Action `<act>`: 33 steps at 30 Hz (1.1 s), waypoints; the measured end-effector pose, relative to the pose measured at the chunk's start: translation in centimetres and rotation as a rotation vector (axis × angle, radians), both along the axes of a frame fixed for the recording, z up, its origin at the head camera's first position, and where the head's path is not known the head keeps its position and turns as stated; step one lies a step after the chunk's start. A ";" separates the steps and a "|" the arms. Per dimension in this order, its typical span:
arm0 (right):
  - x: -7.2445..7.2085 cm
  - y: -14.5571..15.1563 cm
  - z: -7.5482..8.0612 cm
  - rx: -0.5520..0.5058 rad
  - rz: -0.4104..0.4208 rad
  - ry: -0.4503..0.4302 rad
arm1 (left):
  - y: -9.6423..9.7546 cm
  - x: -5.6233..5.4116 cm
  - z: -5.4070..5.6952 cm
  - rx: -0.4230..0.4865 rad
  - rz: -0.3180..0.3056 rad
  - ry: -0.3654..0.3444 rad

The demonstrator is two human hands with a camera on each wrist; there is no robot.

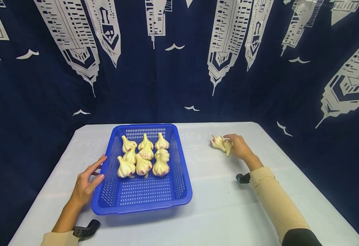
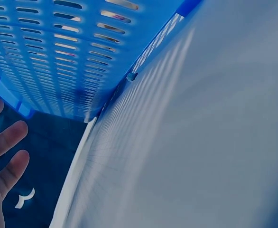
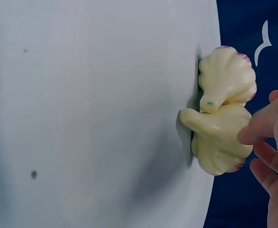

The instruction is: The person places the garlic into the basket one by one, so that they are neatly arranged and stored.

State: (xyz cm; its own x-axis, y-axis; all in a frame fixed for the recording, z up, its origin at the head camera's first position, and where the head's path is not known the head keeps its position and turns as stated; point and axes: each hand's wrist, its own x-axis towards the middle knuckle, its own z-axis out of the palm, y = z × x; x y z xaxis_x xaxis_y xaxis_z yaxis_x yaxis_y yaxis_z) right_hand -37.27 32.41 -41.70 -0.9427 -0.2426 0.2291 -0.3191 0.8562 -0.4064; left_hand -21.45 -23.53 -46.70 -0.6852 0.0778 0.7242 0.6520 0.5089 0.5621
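Note:
My left hand (image 1: 85,186) is beside the left side of a blue plastic basket (image 1: 185,191), fingers spread, fingertips at its rim. In the left wrist view its fingers (image 2: 11,137) are extended near the basket's slotted wall (image 2: 68,52). Several garlic bulbs (image 1: 126,167) sit in the basket, grouped toward its far half. On the table's right side my right hand (image 1: 239,146) pinches a garlic bulb (image 3: 219,135) at its rounded end; part of the grip is hidden. Touching that bulb is a second garlic bulb (image 1: 217,142), lying on the table.
A white-covered table (image 1: 216,205) carries everything. Dark blue cloth (image 1: 155,85) printed with white buildings and birds hangs behind and beside it. Dark wrist straps (image 1: 87,229) sit on both forearms.

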 end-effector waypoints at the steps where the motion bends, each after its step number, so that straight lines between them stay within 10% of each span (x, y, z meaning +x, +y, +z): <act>1: -0.1 0.1 -0.1 0.003 0.009 0.003 | 0.0 0.0 0.0 -0.001 0.001 -0.003; 33: -0.1 1.3 -0.7 0.207 0.016 0.039 | 0.0 -0.1 0.0 -0.001 0.006 -0.011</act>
